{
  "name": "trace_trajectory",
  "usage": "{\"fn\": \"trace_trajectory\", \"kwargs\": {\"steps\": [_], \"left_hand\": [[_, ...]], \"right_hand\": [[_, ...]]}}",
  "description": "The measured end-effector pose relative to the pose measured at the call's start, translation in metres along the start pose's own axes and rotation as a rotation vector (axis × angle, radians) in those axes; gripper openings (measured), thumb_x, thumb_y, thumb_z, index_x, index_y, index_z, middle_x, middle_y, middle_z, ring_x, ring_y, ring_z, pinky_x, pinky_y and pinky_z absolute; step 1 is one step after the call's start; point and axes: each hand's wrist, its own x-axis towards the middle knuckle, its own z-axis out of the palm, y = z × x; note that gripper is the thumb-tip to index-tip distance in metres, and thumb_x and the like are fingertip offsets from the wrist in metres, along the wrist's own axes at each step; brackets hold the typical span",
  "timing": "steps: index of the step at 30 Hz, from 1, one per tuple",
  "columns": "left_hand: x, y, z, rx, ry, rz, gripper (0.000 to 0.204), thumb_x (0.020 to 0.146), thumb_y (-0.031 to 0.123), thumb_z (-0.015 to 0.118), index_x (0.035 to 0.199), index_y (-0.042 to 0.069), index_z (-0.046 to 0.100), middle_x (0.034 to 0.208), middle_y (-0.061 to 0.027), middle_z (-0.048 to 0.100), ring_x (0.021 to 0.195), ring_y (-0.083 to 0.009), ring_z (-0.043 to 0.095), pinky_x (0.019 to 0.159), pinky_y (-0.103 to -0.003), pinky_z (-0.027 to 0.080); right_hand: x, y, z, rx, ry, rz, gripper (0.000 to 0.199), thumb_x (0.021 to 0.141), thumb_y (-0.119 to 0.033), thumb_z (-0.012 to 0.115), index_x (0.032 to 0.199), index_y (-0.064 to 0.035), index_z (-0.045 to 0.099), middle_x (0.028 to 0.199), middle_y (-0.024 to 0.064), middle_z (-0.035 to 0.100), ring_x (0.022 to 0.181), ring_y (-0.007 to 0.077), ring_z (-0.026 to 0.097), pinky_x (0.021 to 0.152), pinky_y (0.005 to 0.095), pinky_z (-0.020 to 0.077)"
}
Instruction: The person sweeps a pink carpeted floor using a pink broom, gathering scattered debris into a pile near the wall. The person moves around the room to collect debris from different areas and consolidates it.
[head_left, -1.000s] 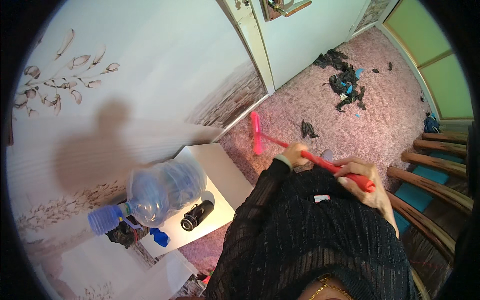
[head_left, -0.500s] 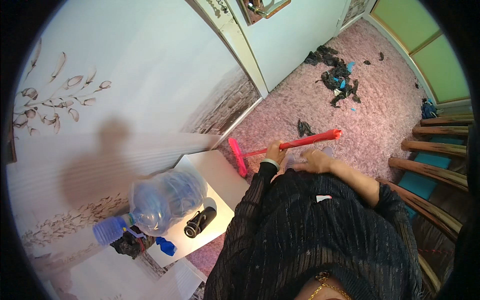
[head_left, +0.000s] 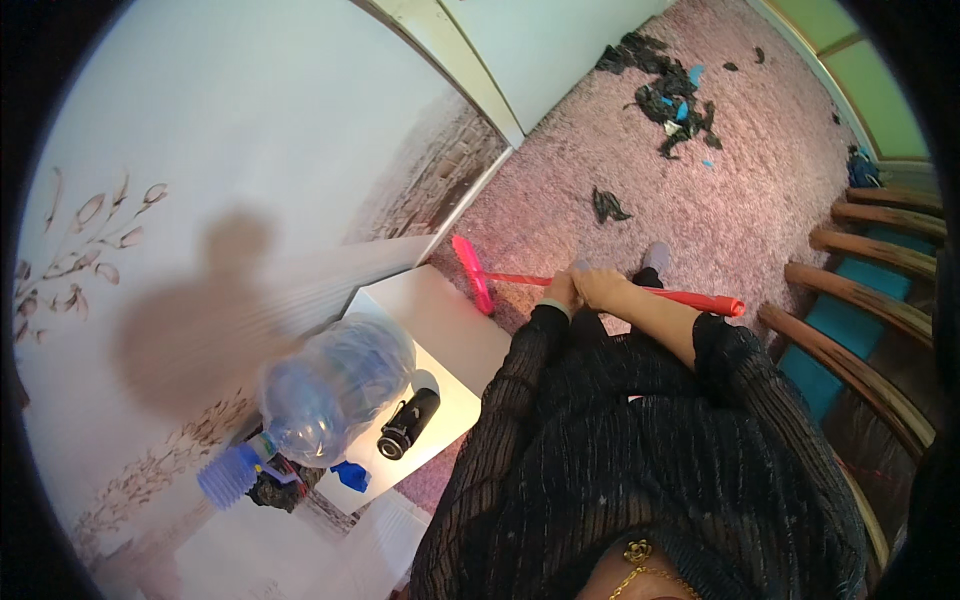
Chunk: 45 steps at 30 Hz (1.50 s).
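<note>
A broom with a red handle (head_left: 695, 300) and a bright pink head (head_left: 472, 276) lies across the view in front of my body. Its head is on the left, beside the white table. My left hand (head_left: 563, 291) is closed around the handle, nearer the head. Right beside it, my right hand (head_left: 600, 287) is wrapped round the same handle, and the two hands touch. The handle's free end sticks out to the right beyond my right forearm. Part of the handle is hidden behind my hands and forearm.
Black plastic scraps with blue bits (head_left: 668, 105) lie on the pink carpet (head_left: 760, 190), and one black scrap (head_left: 608, 205) lies closer. On the white table (head_left: 440, 385) are a large clear bottle (head_left: 335, 390) and a black flask (head_left: 410, 422). Wooden slats (head_left: 860, 355) stand on the right.
My right hand has moved left onto the handle, next to my left hand. The handle's free end has shifted right and lower. The view has tilted down slightly, and a foot shows farther forward.
</note>
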Motion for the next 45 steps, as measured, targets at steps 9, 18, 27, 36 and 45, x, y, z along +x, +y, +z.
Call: {"fn": "trace_trajectory", "kwargs": {"steps": [9,18,27,36,45], "left_hand": [[0.078,0.098,0.014,0.302,-0.421,0.393,0.014,0.074,0.019,0.06,0.077,0.006,0.059,0.08,-0.017,0.062,0.081,-0.0361,0.06,0.073,-0.047,0.048],[0.076,0.146,0.017,0.255,-0.431,0.4,0.016,0.074,0.021,0.061,0.073,0.005,0.064,0.077,-0.0182,0.063,0.076,-0.0371,0.063,0.069,-0.045,0.051],[0.061,-0.014,0.004,0.47,-0.577,-0.014,0.02,0.071,0.018,0.062,0.089,0.009,0.066,0.09,-0.0187,0.064,0.089,-0.0362,0.061,0.076,-0.046,0.049],[0.09,0.064,0.054,0.364,-0.483,0.045,0.014,0.071,0.014,0.059,0.077,0.004,0.067,0.084,-0.0201,0.064,0.086,-0.0361,0.061,0.07,-0.045,0.048],[0.026,0.03,0.056,0.135,-0.178,0.077,0.027,0.065,0.008,0.066,0.092,0.008,0.061,0.109,-0.0183,0.057,0.101,-0.0387,0.053,0.081,-0.047,0.046]], "right_hand": [[-0.084,0.031,-0.071,-0.272,0.105,0.301,0.017,0.083,-0.016,0.053,0.094,-0.0045,0.059,0.082,0.0144,0.066,0.075,0.0257,0.067,0.057,0.0358,0.0537],[-0.146,0.008,-0.093,-0.407,0.224,0.34,0.048,0.084,-0.015,0.052,0.13,-0.0072,0.041,0.079,0.0118,0.062,0.067,0.0222,0.065,0.053,0.0323,0.0526],[-0.021,0.011,-0.02,0.006,-0.089,0.07,0.033,0.085,-0.013,0.048,0.117,-0.0062,0.046,0.098,0.0202,0.063,0.087,0.0323,0.064,0.071,0.0416,0.0525],[-0.06,0.079,-0.037,0.107,-0.071,0.262,0.028,0.085,-0.017,0.047,0.111,-0.0062,0.052,0.1,0.0204,0.063,0.093,0.035,0.063,0.08,0.0433,0.0495],[-0.056,0.054,-0.014,0.174,-0.157,0.172,0.037,0.087,-0.02,0.043,0.12,-0.0034,0.045,0.103,0.0228,0.062,0.095,0.0384,0.061,0.081,0.0469,0.0487]]}}
